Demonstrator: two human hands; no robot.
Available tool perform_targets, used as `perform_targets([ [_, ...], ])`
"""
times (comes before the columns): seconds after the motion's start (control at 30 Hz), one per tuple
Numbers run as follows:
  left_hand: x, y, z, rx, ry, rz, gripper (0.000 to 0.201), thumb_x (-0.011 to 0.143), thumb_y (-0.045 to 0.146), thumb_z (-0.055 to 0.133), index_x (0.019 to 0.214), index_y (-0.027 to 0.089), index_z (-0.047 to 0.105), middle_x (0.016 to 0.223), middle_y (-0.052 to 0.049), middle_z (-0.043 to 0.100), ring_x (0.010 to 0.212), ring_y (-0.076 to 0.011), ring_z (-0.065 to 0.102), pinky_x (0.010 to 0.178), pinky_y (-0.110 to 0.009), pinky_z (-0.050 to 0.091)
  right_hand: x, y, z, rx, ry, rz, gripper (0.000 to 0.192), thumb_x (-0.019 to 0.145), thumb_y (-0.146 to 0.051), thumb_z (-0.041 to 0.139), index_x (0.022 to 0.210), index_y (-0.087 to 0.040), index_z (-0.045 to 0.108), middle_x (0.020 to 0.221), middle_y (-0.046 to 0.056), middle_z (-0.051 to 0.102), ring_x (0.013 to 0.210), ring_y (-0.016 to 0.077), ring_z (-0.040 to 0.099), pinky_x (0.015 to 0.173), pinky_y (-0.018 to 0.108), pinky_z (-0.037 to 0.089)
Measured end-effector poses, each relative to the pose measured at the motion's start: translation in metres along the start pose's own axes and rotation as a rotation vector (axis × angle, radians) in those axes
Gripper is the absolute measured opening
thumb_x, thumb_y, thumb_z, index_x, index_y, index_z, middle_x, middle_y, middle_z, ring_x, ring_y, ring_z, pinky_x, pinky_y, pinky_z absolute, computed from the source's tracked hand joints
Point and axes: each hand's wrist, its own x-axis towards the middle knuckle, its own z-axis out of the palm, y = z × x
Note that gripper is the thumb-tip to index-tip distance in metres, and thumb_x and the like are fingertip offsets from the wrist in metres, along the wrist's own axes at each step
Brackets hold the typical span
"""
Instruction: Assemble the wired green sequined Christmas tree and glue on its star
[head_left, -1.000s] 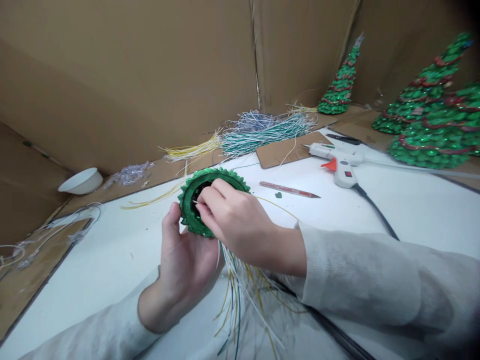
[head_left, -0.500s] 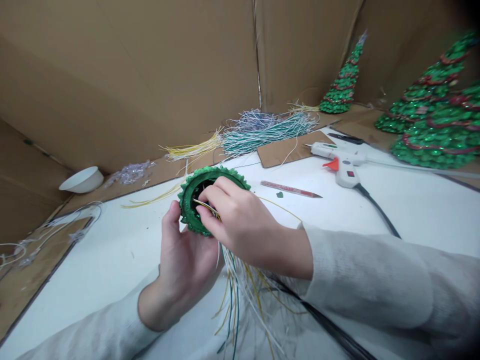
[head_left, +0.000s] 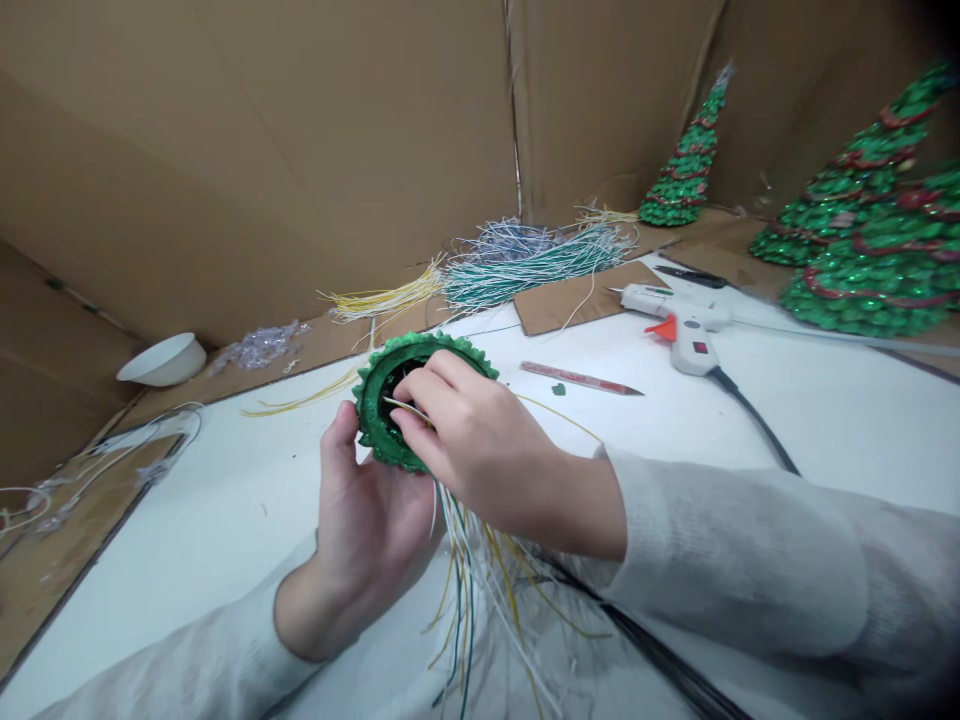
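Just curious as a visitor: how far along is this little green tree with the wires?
Three finished trees stand at the back. In hand: the left hand holds a green tree base-up while the right hand pinches a wire at its hollow. Loose wires remain piled behind.

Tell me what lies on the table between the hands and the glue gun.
In the head view, a red pencil and a small green scrap lie on the white table, between the right hand and the glue gun.
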Motion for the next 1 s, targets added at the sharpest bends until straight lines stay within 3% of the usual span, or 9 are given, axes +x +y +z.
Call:
perform_targets([
  [0.13,0.002,0.004,-0.001,-0.011,-0.01,-0.016,0.032,0.089,0.043,0.043,0.08,0.021,0.065,0.079,0.001,0.068,0.082,-0.0112,0.064,0.073,-0.017,0.053,0.001,-0.011,-0.011,-0.023,0.05,-0.03,0.021,0.093,-0.02,0.039,0.094,-0.011,0.059,0.093,0.01,0.056,0.088,0.018,0.054,0.076,0.03,0.046],
  [0.23,0.004,0.009,0.001,-0.018,-0.049,0.054,0.035,0.09,0.041,0.04,0.073,0.023,0.065,0.068,0.004,0.066,0.071,-0.0115,0.064,0.066,-0.019,0.055,0.004,-0.022,-0.026,-0.044,0.163,-0.013,0.024,0.093,-0.022,0.037,0.09,-0.016,0.06,0.09,0.007,0.058,0.093,0.019,0.054,0.078,0.032,0.046],
  [0.37,0.007,0.017,0.004,-0.035,-0.114,-0.007,0.04,0.088,0.049,0.039,0.1,0.022,0.066,0.083,0.0,0.071,0.086,-0.0189,0.066,0.079,-0.031,0.054,0.015,-0.022,-0.047,0.062,0.37,0.101,0.017,0.091,-0.023,0.041,0.092,-0.018,0.058,0.09,0.002,0.059,0.089,0.0148,0.056,0.077,0.029,0.046],
  [0.43,0.008,0.022,0.003,-0.027,-0.126,-0.067,0.049,0.086,0.054,0.037,0.11,0.019,0.063,0.096,-0.005,0.071,0.097,-0.0241,0.064,0.088,-0.038,0.051,0.024,-0.011,-0.053,0.152,0.412,0.205,0.011,0.089,-0.021,0.046,0.093,-0.018,0.056,0.091,0.002,0.06,0.088,0.0138,0.057,0.075,0.028,0.046],
  [0.53,0.009,0.028,0.003,0.015,-0.173,-0.074,0.056,0.083,0.057,0.039,0.115,0.017,0.06,0.111,-0.009,0.067,0.105,-0.0283,0.061,0.091,-0.043,0.049,0.035,0.009,-0.051,0.306,0.325,0.428,0.01,0.087,-0.023,0.048,0.09,-0.016,0.055,0.092,0.005,0.061,0.087,0.0147,0.059,0.073,0.028,0.047],
  [0.63,0.008,0.03,0.003,0.025,-0.196,-0.058,0.056,0.081,0.058,0.042,0.117,0.018,0.06,0.111,-0.009,0.067,0.107,-0.0283,0.06,0.09,-0.042,0.05,0.039,0.025,-0.043,0.467,0.169,0.605,0.019,0.088,-0.032,0.047,0.087,-0.014,0.055,0.09,0.007,0.062,0.081,0.0154,0.061,0.064,0.028,0.049],
  [0.77,0.006,0.031,0.003,0.07,-0.193,-0.042,0.057,0.081,0.06,0.042,0.12,0.023,0.058,0.11,-0.007,0.068,0.106,-0.0283,0.061,0.086,-0.04,0.052,0.039,0.027,-0.037,0.654,0.026,0.67,0.027,0.089,-0.04,0.044,0.088,-0.015,0.054,0.087,0.007,0.062,0.066,0.0143,0.062,0.048,0.026,0.049],
  [1.0,0.005,0.031,0.002,0.109,-0.197,-0.035,0.057,0.084,0.06,0.034,0.124,0.025,0.056,0.109,-0.007,0.068,0.098,-0.0271,0.064,0.085,-0.042,0.051,0.039,0.018,-0.041,0.718,-0.01,0.721,0.023,0.089,-0.035,0.045,0.087,-0.015,0.055,0.09,0.008,0.063,0.062,0.012,0.061,0.044,0.022,0.05],
])
